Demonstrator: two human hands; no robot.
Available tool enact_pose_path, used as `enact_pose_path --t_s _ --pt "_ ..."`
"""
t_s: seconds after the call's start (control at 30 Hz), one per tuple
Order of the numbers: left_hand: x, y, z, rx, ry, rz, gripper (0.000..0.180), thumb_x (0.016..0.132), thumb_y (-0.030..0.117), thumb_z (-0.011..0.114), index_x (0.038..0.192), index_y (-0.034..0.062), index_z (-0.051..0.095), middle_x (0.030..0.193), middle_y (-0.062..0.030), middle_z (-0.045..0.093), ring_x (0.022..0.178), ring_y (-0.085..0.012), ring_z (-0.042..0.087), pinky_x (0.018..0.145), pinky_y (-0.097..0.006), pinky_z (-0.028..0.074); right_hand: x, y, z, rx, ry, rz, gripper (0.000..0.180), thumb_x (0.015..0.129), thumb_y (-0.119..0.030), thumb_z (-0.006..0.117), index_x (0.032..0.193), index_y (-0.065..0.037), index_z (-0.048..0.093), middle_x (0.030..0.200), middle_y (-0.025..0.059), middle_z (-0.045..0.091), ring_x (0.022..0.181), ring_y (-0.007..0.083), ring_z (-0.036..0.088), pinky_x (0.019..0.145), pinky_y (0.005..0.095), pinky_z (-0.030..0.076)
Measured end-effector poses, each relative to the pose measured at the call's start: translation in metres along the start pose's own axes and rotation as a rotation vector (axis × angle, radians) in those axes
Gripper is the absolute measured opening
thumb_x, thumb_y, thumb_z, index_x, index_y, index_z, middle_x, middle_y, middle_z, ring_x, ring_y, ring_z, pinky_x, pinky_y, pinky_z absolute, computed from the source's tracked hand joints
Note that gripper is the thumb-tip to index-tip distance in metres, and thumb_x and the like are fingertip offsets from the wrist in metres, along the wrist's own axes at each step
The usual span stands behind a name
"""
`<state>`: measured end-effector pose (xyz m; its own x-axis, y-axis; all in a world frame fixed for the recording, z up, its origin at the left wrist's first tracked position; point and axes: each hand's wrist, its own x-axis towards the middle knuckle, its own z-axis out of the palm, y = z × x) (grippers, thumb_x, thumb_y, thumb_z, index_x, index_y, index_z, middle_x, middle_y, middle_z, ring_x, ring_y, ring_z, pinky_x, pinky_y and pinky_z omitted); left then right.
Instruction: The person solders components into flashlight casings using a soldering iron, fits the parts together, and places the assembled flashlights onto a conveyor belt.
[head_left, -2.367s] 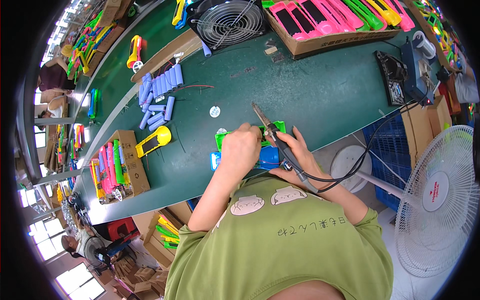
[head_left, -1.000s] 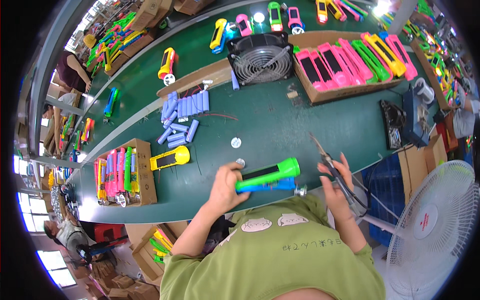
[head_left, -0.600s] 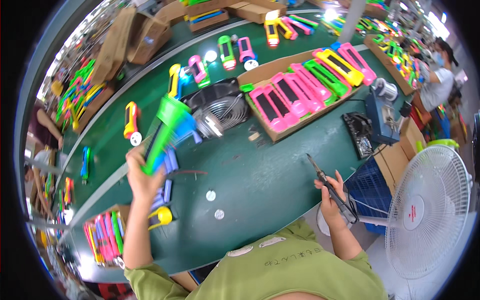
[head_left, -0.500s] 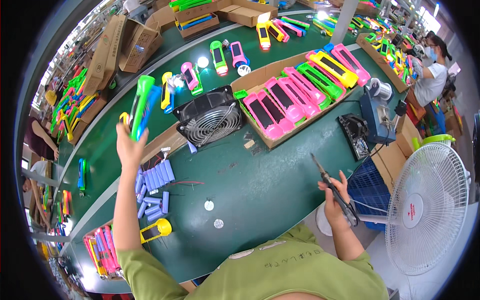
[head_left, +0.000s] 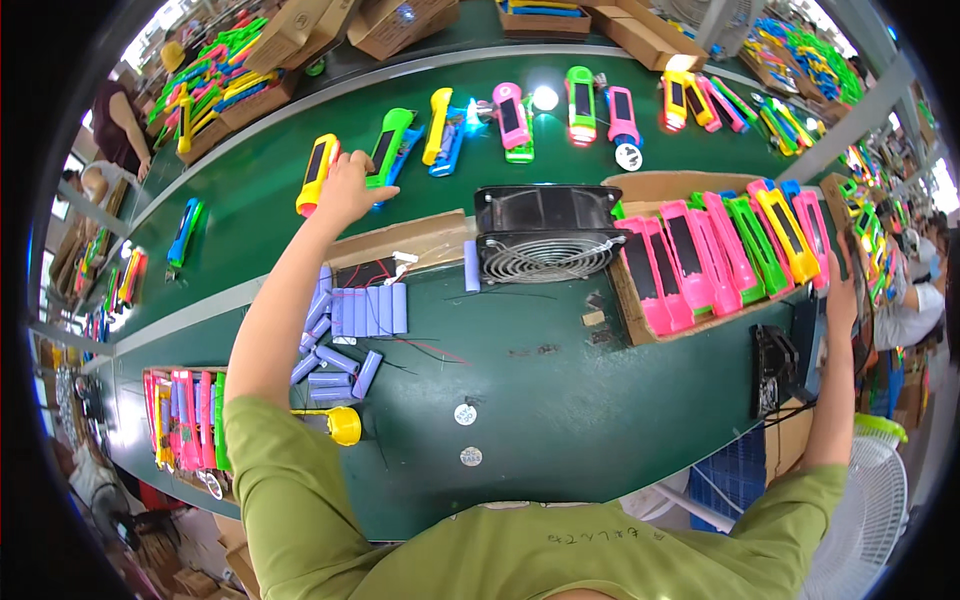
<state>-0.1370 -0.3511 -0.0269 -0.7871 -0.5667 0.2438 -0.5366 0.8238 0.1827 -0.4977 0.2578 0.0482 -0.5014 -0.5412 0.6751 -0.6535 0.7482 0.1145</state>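
My left hand [head_left: 347, 193] reaches over the far strip of the green table, thumb and fingers apart. It lies between a yellow torch with a dark panel [head_left: 318, 172] and a green torch [head_left: 389, 148], and appears to touch both. Partly under the green torch is a blue one [head_left: 408, 152]. At the right, my right hand [head_left: 842, 295] is beside a soldering station [head_left: 806, 325] and the end of a box of torch shells. Its fingers are mostly hidden, and no soldering iron can be made out in it.
Several purple battery cells [head_left: 370, 310] with wires lie left of a black fan [head_left: 548, 235]. An open carton [head_left: 640, 325] holds pink, green and yellow shells. Lit torches stand along the far strip. A white pedestal fan [head_left: 870, 500] is at right; people work nearby.
The green and blue torches, held up in my left hand before, now rest on the table. My right hand, which held a soldering iron, has moved forward to the station. The view has turned left.
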Motion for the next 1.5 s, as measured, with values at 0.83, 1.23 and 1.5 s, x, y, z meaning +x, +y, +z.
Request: enact_pose_path --t_s 0.83,1.23,1.5 --pt "-0.321 0.058 -0.164 0.198 0.595 0.072 0.009 0.065 0.006 0.063 0.069 0.0053 0.055 0.077 -0.0105 0.057 0.075 -0.0275 0.055 0.065 -0.038 0.045 -0.019 0.037 0.118 0.642 -0.093 0.035 0.082 0.065 0.007 0.061 0.135 -0.008 0.022 0.132 0.0152 0.034 0.122 0.0255 0.035 0.103 0.0323 0.026" --pt "-0.334 -0.284 -0.112 0.180 -0.026 -0.635 0.050 0.088 0.033 0.045 0.125 0.0002 0.044 0.118 -0.0276 0.049 0.112 -0.0389 0.046 0.096 -0.041 0.035 -0.015 -0.084 0.021 0.355 0.282 -0.069 0.062 0.073 -0.021 0.064 0.126 -0.007 0.035 0.106 0.0154 0.058 0.096 0.0271 0.058 0.085 0.0347 0.044" --pt "-0.333 -0.247 -0.135 0.314 0.196 -0.579 0.052 0.067 0.014 0.067 0.114 0.0004 0.049 0.106 -0.0215 0.057 0.100 -0.0374 0.053 0.086 -0.040 0.042 -0.012 -0.099 -0.027 0.557 0.074 0.329 0.070 0.069 -0.011 0.061 0.131 -0.013 0.028 0.119 0.0161 0.047 0.105 0.0305 0.053 0.088 0.0344 0.043"
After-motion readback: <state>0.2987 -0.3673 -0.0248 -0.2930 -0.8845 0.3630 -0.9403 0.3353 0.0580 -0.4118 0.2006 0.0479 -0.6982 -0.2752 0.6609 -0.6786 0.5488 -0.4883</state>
